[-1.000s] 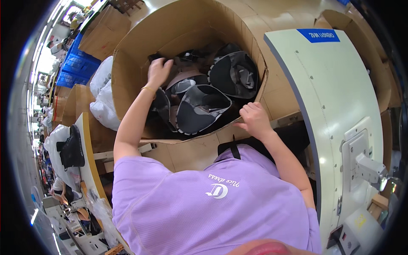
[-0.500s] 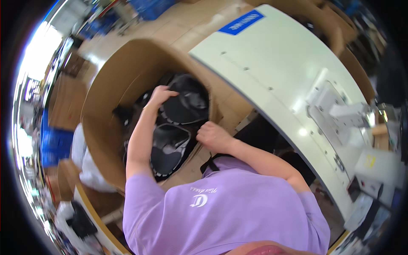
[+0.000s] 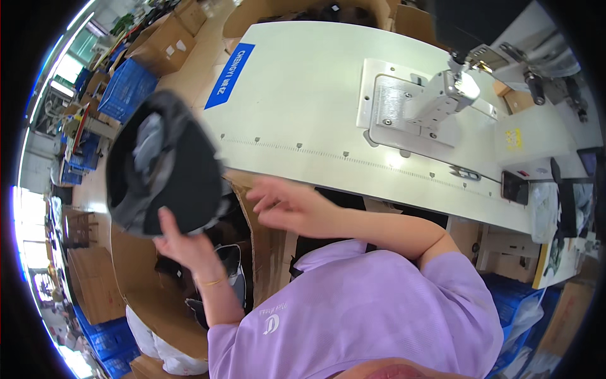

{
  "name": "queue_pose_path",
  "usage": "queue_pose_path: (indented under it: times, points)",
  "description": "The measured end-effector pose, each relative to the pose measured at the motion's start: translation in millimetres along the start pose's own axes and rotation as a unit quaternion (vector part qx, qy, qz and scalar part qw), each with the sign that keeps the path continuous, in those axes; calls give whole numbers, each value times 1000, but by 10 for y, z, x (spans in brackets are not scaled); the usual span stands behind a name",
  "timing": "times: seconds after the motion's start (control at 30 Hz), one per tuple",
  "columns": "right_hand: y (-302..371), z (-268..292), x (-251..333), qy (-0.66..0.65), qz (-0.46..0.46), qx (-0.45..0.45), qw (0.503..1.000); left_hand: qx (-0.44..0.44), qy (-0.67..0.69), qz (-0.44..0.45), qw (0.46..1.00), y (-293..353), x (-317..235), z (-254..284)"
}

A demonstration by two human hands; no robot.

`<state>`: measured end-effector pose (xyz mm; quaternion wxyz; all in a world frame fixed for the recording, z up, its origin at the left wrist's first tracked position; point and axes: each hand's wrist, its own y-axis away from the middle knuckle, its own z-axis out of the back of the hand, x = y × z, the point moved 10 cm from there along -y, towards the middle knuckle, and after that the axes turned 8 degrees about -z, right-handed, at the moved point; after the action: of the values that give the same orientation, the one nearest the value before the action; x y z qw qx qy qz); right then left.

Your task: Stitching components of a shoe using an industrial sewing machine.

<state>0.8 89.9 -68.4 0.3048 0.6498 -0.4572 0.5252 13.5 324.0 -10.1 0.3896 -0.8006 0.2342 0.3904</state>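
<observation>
Raised over the cardboard box (image 3: 136, 290) is a black cap (image 3: 192, 180), its hollow inside facing me and grey material showing in it. My left hand (image 3: 186, 246) grips its lower edge, the thumb lying on the dark underside and the other fingers hidden behind. To the right of the cap, my right hand (image 3: 287, 205) hovers by the table's front edge, loosely curled with fingers apart and nothing in them; it is slightly blurred. More dark pieces with pale-edged rims (image 3: 233, 271) lie inside the box below my left forearm.
A white sewing table (image 3: 303, 82) with a ruler along its front edge spans ahead and right. On it stands a sewing machine (image 3: 442, 101). Blue crates (image 3: 129, 88) and cardboard boxes (image 3: 161, 44) stand at the far left. White bags (image 3: 167, 344) lie beside the near box.
My left hand has come up out of the box with the cap. My right hand has left the box rim and opened. The view has swung toward the table.
</observation>
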Motion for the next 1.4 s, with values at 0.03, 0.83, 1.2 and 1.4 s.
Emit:
queue_pose_path:
  times: [0.03, 0.83, 1.2, 1.4]
  points:
    - [33, 258, 131, -69, -5, -46, 997, 29, 55, 56, 996, 224, 121, -417]
    - [1586, 2125, 1096, -52, 76, -364, 927, 547, 203, 366, 725, 1932, 644, -3110]
    - [1499, 2292, 1222, -94, 103, -373, 917, 536, 206, 361, 735, 1798, 588, -3453]
    - [1482, 2267, 1220, -102, 101, -369, 918, 532, 210, 364, 735, 1764, 583, -3449]
